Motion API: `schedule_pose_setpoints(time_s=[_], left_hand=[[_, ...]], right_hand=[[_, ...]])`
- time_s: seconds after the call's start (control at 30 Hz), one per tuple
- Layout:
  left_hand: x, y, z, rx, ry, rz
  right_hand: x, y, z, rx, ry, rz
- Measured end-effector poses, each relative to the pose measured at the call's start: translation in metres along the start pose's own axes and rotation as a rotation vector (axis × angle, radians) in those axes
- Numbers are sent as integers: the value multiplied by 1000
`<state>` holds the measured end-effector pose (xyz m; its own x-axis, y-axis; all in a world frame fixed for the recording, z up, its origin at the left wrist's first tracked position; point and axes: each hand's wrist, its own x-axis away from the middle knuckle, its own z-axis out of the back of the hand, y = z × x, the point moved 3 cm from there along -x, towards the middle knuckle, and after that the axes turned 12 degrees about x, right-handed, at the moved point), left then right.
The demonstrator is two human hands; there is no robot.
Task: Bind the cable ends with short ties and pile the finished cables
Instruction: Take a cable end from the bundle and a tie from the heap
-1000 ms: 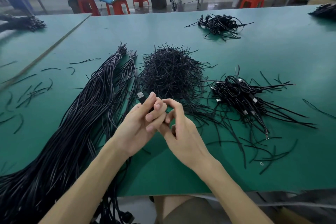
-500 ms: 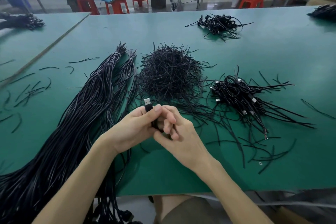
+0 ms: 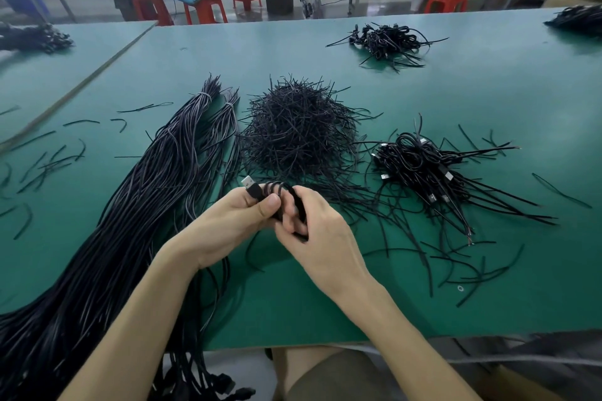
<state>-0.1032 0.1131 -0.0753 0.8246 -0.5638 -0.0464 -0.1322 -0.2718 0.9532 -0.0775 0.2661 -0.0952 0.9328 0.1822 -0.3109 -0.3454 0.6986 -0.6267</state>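
My left hand (image 3: 228, 225) grips a black USB cable (image 3: 277, 189) just below its silver plug (image 3: 248, 181), with several loops of it bunched over the fingers. My right hand (image 3: 321, 231) curls round the same coil from the right, fingers folded over the black strands. Behind the hands lies a mound of short black ties (image 3: 296, 130). To the right sits the pile of bound cables (image 3: 423, 166). A long bundle of loose black cables (image 3: 130, 205) runs along the left and hangs over the table's front edge.
The green table (image 3: 488, 91) carries stray ties at left (image 3: 49, 159) and right (image 3: 472, 270), another cable pile at the back (image 3: 387, 39), and more piles at the far corners. Red stools and a seated person are beyond the table.
The hands have shifted slightly away from me and the cable is now coiled into several visible loops between them. The plug has tipped further left.
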Motion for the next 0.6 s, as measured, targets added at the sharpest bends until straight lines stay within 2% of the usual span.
schedule_pose_setpoints(time_s=[0.23, 0.3, 0.43, 0.6], left_hand=[[3, 2, -1, -27, 18, -19], [3, 1, 1, -65, 69, -50], [4, -1, 6, -137, 212, -106], [4, 0, 5, -134, 183, -99]], right_hand=[[0, -4, 1, -32, -70, 24], [-1, -4, -1, 6, -83, 39], [-5, 0, 0, -51, -6, 18], [-5, 5, 1, -129, 41, -3]])
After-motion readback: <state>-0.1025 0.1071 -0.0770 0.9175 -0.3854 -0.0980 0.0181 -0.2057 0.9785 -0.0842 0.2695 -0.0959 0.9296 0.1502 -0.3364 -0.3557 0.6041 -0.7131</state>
